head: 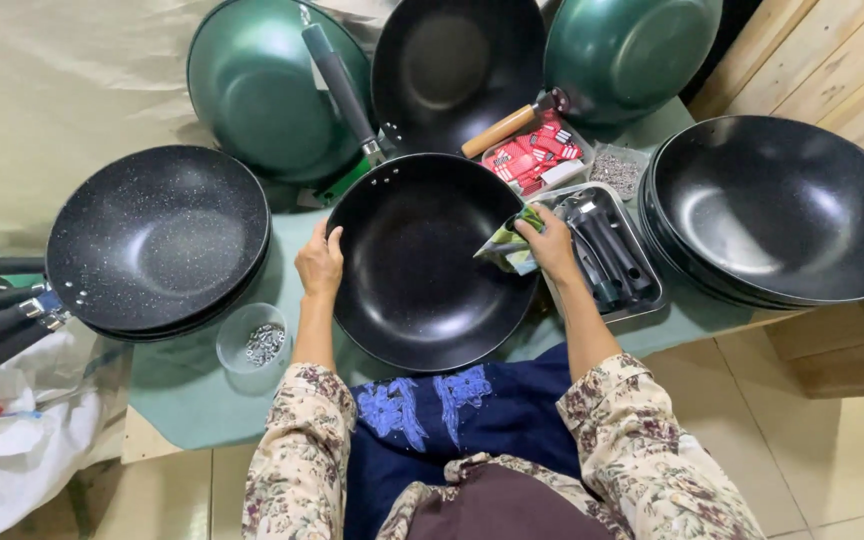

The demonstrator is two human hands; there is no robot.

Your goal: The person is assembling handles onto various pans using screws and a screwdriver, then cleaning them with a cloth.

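Pan in hand: black wok-shaped pan (417, 265), flat on the green-covered tabletop (182, 395) directly before the person, handle pointing away.
Left hand (319, 262): fingers curled over the pan's left rim, steadying it.
Right hand (552, 248): pinching a folded green-and-white cloth (505, 247) against the inner right wall of the pan.
Progress: judged mid-wipe; the cloth sits at the right wall, and the interior looks uniformly dark, so how much is covered cannot be told.
Handled stack: speckled pans (157, 235) at left with handles fitted.
Unhandled stack: black pans (782, 210) at right, no handles visible.
Supplies: loose handles in tray (642, 290); screws in a clear cup (252, 340).
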